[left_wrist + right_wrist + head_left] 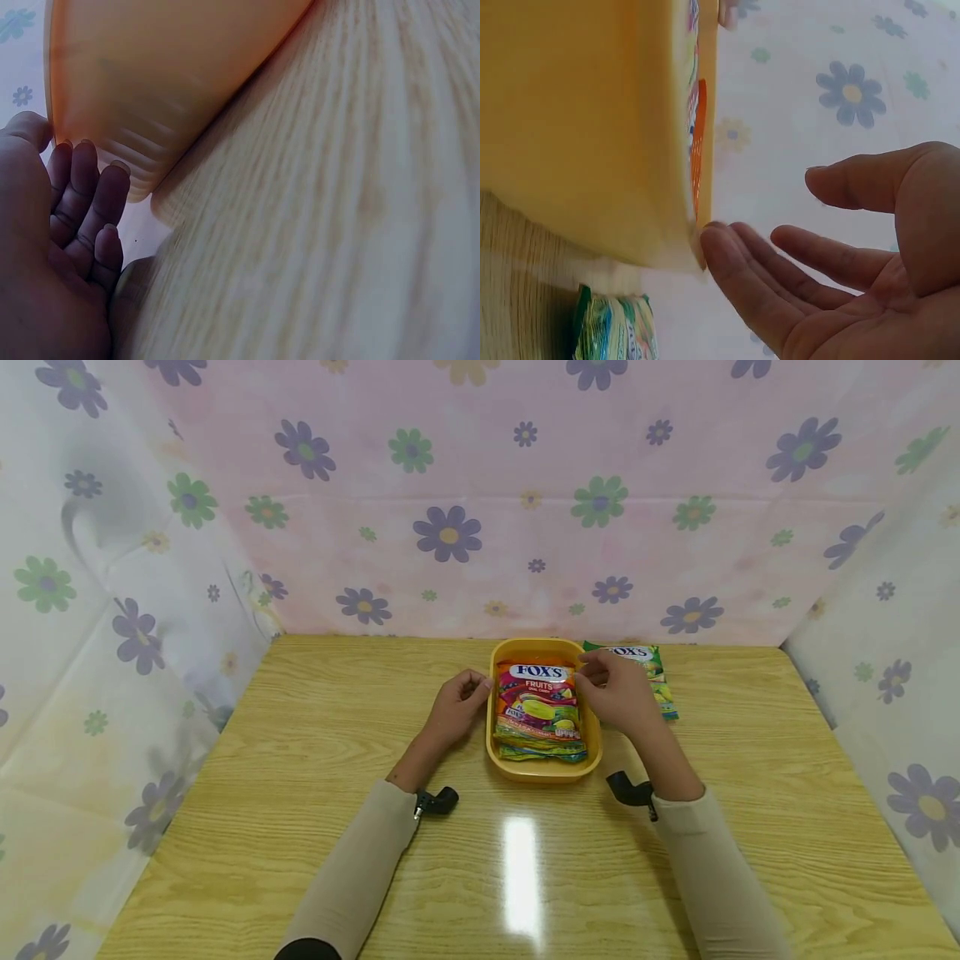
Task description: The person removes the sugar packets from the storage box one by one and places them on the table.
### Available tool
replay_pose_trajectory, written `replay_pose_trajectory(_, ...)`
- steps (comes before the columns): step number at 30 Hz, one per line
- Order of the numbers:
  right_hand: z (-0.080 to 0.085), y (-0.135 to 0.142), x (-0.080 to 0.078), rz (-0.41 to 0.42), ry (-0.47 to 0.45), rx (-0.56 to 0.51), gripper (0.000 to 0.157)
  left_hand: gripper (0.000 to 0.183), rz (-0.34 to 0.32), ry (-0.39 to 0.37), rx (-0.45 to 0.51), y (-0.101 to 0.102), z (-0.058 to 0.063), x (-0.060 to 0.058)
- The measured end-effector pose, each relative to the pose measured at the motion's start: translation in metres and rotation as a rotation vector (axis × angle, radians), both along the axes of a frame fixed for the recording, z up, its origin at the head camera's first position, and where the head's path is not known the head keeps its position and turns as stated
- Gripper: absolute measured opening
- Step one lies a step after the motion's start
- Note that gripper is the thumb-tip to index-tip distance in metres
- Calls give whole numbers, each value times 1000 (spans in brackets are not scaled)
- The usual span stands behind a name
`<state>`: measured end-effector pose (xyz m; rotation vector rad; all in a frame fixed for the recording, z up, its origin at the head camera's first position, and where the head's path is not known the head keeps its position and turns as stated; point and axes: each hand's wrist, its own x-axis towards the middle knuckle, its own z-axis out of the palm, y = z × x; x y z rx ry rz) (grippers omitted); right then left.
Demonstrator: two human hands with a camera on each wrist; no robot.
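A yellow plastic tub (542,774) stands on the table with packs of Fox's candy inside. On top lies a red-and-orange Fruits pack (538,703), with green-edged packs below it. My left hand (456,703) holds the tub's left rim, its thumb at the rim and its curled fingers against the outer wall, as the left wrist view shows. At the right rim, my right hand (617,689) touches the edge with straight fingertips, the thumb (855,182) held apart. Partly hidden behind that hand, a green Fox's candy pack (662,681) lies on the table.
The wood-grain table (337,735) ends at a flower-print cloth (517,502) that hangs at the back and both sides. Black wrist mounts (632,789) stick out from the sleeves. Light glares on the table near the front.
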<state>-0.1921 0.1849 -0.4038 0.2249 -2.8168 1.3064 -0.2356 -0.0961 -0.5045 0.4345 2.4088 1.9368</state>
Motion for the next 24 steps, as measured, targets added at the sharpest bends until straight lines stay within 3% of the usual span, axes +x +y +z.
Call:
replay_pose_trajectory(10,-4,-27,9,46,-101,-24,57,25,-9,21,-1,-1,1,0)
replay_pose_trajectory(16,-9,-40,11,81,-115,43,68,24,-16,18,3,-1,0,1)
replay_pose_trajectory(24,-11,-44,13,50,-127,46,73,24,-16,18,7,-2,-1,2)
